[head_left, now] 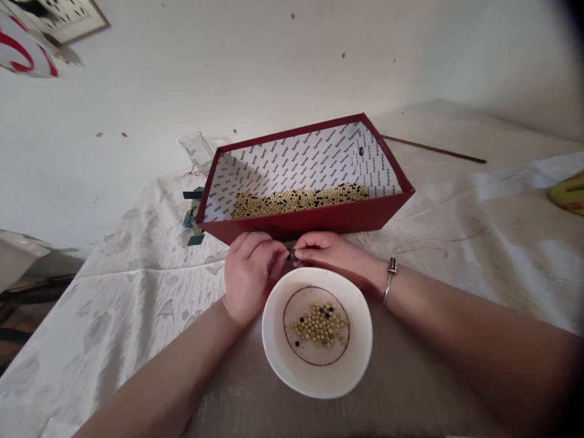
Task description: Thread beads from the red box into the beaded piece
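Fingertips (298,253) of the right hand (326,250) pinched a small dark piece (292,256) between thumb and forefinger, just in front of the near wall of the red box (296,220). From the other side, the left hand (250,267) gripped the same piece at the tips of its thumb and forefinger, its remaining fingers curled in; what exactly the piece was could not be told. A bracelet (390,277) circled the person's right wrist, in front of the box's right half. Inside the box, a mass of tan and dark beads (301,199) lay along the near wall, below the printed lining (292,159). Nearer the person than the box stood a white bowl (276,365), with a smaller heap of mostly tan beads on its bottom. Left of the box were some dark green scraps (195,219), and a clear glass (197,151) was near its back left corner. To the right of the box, a loose thread (422,248) curved over the pale tablecloth (150,261), and a thin stick (433,148) extended beyond the box's right side.
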The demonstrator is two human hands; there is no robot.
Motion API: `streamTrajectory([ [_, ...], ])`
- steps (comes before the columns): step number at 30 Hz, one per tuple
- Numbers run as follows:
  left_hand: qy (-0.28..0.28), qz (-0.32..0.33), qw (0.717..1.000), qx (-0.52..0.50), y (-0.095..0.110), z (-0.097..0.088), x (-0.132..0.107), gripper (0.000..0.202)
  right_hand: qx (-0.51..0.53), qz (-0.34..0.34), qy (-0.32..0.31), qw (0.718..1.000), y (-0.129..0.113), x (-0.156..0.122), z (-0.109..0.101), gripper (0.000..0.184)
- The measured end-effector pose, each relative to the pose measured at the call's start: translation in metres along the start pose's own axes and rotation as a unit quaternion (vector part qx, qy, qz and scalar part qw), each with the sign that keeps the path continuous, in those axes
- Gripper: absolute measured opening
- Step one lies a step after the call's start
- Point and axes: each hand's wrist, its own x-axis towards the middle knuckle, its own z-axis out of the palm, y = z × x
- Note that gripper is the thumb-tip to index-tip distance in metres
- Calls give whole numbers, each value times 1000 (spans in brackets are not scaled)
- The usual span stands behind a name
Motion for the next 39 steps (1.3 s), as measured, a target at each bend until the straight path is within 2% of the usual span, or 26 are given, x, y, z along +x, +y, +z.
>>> streamTrajectory([
  [4,-11,15,1000,-12,-1,1,1,8,-12,-14,6,1000,1,0,0,15],
  [9,8,-7,1000,-3,-3,1,1,7,8,-8,-3,1000,2,1,-1,16],
  [14,-24,20,999,-23,-1,1,0,9,-16,-21,9,1000,1,1,-1,16],
  [19,6,-3,1000,-16,-3,1,1,7,19,-10,1,1000,2,0,-1,16],
  [24,-11,11,999,-32,-2,1,2,7,9,-11,8,1000,0,-2,0,15],
  [30,3,-23,999,-39,-3,1,1,6,12,-8,2,1000,0,0,0,14],
  [39,-11,-26,999,-39,-4,1,0,7,4,-13,2,1000,1,0,-1,14],
])
